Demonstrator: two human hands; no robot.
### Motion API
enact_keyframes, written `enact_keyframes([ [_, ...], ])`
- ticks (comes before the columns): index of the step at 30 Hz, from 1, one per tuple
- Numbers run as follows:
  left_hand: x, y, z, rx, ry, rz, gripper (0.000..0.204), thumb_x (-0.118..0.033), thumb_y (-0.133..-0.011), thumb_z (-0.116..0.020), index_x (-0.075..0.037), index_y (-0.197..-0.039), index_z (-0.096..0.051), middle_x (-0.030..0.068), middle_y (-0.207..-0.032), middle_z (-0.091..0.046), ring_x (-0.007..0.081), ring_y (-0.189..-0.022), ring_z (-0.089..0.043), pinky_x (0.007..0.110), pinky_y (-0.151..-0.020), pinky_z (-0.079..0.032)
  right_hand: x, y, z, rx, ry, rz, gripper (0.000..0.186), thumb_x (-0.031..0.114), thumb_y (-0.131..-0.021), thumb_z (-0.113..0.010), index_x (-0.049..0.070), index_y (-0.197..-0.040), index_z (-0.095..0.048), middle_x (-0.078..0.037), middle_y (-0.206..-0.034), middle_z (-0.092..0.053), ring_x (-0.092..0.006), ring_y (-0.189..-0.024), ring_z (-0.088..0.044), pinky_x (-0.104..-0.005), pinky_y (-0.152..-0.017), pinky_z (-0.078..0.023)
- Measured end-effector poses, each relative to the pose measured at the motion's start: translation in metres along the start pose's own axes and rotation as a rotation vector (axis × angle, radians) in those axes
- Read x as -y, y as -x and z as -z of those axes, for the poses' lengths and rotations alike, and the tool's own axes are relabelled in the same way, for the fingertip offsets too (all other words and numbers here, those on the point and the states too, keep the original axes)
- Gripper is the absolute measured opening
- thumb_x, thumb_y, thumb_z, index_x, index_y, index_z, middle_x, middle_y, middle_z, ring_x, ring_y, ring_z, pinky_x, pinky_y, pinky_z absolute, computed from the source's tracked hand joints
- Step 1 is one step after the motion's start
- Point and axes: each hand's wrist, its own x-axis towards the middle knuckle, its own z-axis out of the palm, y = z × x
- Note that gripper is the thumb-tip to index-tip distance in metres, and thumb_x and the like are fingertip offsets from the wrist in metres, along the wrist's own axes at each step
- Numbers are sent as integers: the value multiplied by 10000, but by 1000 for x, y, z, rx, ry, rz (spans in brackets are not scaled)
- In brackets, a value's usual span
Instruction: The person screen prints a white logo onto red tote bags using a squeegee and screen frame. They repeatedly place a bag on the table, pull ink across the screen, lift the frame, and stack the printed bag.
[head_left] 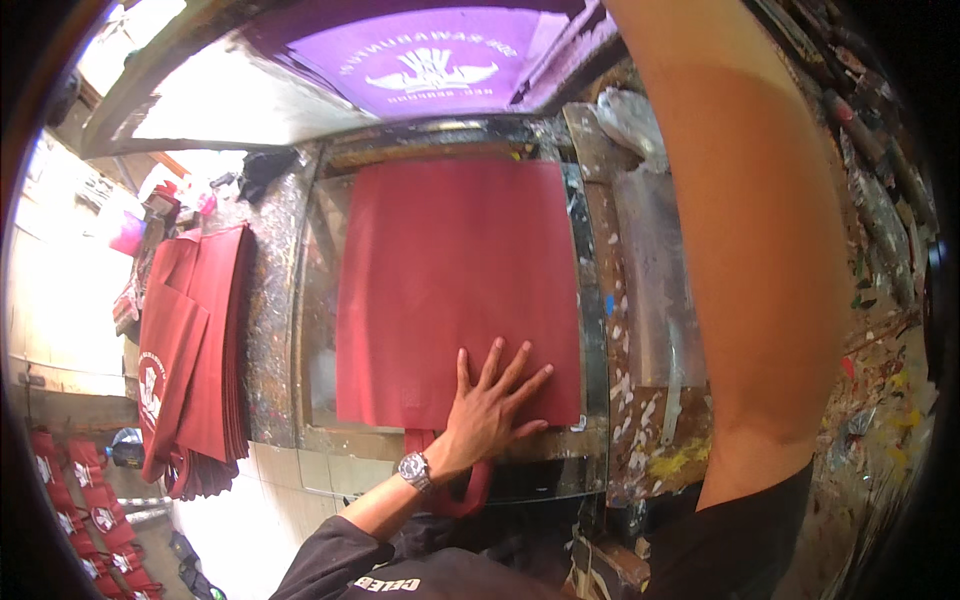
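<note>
Right hand lies past top edge; left wrist (444,457) partly hides red bag handle (477,489); framed screen (430,65) runs off above.

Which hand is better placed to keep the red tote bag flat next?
Probably the left hand: it rests palm down, fingers spread, on the lower part of the red tote bag. The right arm extends past the view's upper edge, its hand out of sight.

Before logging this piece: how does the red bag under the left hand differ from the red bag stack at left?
The bag lies flat and single; the stack is many layers, partly folded. The stack shows a white print; the bag's upper face shows none. Both are red.
</note>
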Motion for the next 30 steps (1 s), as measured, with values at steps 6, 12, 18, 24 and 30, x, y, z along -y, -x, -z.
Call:
enact_keyframes([
  [6,-6,-3,-8,-48,-40,-27,804,-723,-954,-567,-348,-1644,-398,69,-1746,-282,398,-1615,-195,801,-1183,-130,6,30,14,11,-233,-197,817,574,-895,-723,-16,-1445,-596,-293,-1406,-642,-442,-1322,-611,-452,-1151,-469],
  [12,-3,7,-9,-83,-43,-34,829,-708,-947,-602,-322,-1650,-392,96,-1745,-276,400,-1619,-182,785,-1199,-108,10,43,-12,-54,-108,-143,714,615,-968,-615,71,-1430,-633,-245,-1147,-727,-395,-1086,-704,-466,-1010,-531],
  [18,48,34,106,-690,567,116,723,-428,-1009,-691,-136,-1613,-421,212,-1665,-384,406,-1540,-382,550,-1244,-329,99,134,23,76,35,-356,795,767,-920,-567,8,-1099,-725,-208,-970,-774,-409,-999,-747,-517,-925,-551],
  [24,119,130,131,-1141,1376,643,460,-295,-1081,-639,49,-1307,-434,189,-1221,-635,253,-1069,-716,385,-887,-641,174,325,-65,88,53,-60,420,509,-923,-728,120,-1079,-706,-131,-899,-738,-323,-888,-738,-552,-980,-483],
  [30,176,200,23,-766,963,1034,564,-413,-1082,-630,113,-1248,-514,176,-1191,-640,212,-1057,-682,350,-889,-609,160,344,-115,648,-298,-258,312,360,-927,-760,93,-1054,-660,-171,-827,-744,-424,-800,-732,-560,-701,-557],
])
